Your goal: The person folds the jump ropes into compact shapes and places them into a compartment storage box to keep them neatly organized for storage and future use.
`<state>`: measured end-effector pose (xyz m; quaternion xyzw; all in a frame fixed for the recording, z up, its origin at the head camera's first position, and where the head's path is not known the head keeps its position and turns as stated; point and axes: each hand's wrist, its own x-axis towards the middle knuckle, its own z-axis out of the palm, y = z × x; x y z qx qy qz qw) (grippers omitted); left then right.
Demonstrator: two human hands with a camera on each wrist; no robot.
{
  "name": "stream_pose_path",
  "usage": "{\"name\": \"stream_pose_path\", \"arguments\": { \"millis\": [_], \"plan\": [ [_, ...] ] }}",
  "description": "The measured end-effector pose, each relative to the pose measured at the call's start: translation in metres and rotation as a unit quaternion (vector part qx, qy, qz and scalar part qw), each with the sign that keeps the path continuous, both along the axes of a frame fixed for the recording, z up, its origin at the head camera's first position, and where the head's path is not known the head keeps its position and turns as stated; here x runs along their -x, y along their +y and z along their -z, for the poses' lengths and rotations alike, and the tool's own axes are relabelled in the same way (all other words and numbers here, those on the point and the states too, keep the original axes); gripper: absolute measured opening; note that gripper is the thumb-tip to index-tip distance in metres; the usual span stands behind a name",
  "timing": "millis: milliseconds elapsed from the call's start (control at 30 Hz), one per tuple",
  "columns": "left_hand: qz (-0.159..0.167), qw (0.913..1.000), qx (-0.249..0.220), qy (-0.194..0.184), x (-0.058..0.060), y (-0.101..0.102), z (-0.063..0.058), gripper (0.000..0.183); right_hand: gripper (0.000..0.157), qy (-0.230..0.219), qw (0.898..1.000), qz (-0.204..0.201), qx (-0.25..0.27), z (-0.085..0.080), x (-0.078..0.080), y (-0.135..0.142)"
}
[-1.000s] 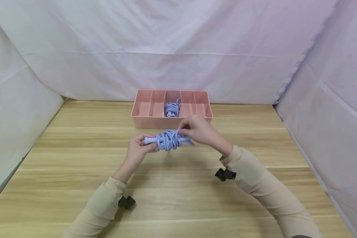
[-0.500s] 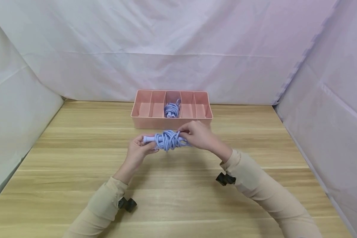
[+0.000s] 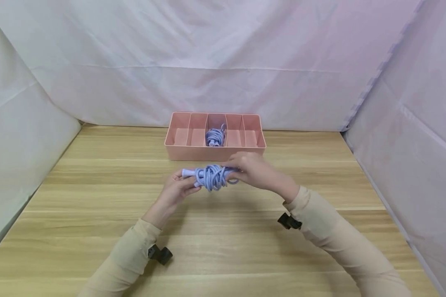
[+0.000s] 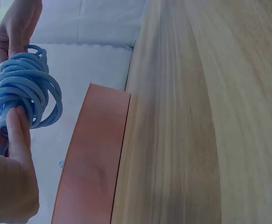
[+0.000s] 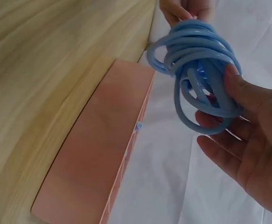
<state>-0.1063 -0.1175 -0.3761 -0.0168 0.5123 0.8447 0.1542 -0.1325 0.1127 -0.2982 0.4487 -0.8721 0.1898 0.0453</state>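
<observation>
A light-blue jump rope [image 3: 212, 177], its cord wound in loops round its handles, is held up between both hands in front of the box. My left hand [image 3: 174, 190] pinches the handle end at the left, thumb on the near side. At the other end my right hand [image 3: 254, 171] grips the bundle, its thumb [image 5: 240, 86] pressed on the loops in the right wrist view and the fingers behind. One cord loop hangs out below that thumb. A second wound jump rope [image 3: 215, 137] lies in the middle compartment of the pink divided box [image 3: 193, 153].
The pink box stands at the back of the wooden table [image 3: 215, 247], with several compartments side by side. White cloth walls [image 3: 134, 90] enclose the table at the back and both sides. A black wrist camera [image 3: 290, 221] sits under each sleeve.
The right hand has shifted its hold from pinching a cord strand to gripping the rope bundle's right end. The bundle has tilted slightly and come a little nearer.
</observation>
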Motion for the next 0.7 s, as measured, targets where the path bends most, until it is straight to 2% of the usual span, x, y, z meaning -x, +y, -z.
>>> {"name": "stream_pose_path", "arguments": {
  "millis": [133, 200, 333, 433, 500, 567, 700],
  "plan": [
    [0.021, 0.9994, 0.007, -0.026, 0.002, 0.001, 0.001, 0.033, 0.018, -0.021, 1.000, -0.017, 0.002, -0.004, 0.006, 0.000],
    [0.027, 0.9989, 0.008, -0.038, 0.002, 0.001, 0.001, 0.029, 0.014, -0.051, 0.999, -0.013, 0.001, -0.005, 0.008, 0.000],
    [0.031, 0.9984, -0.001, -0.047, 0.003, 0.001, 0.000, 0.027, 0.014, -0.135, 0.990, 0.032, 0.011, -0.004, 0.007, 0.000],
    [0.027, 0.9982, -0.009, -0.053, 0.002, 0.002, -0.001, 0.028, 0.016, -0.161, 0.984, 0.075, 0.025, -0.001, 0.003, -0.002],
    [0.030, 0.9978, -0.019, -0.056, 0.001, 0.002, -0.002, 0.029, 0.017, -0.139, 0.986, 0.091, 0.025, 0.001, -0.001, -0.003],
    [0.031, 0.9972, -0.026, -0.063, 0.001, 0.002, -0.002, 0.029, 0.019, -0.093, 0.991, 0.090, 0.016, 0.003, -0.005, -0.004],
    [0.035, 0.9961, -0.039, -0.071, 0.001, 0.001, -0.004, 0.029, 0.027, 0.002, 0.998, 0.059, 0.002, 0.008, -0.013, -0.002]
  ]
}}
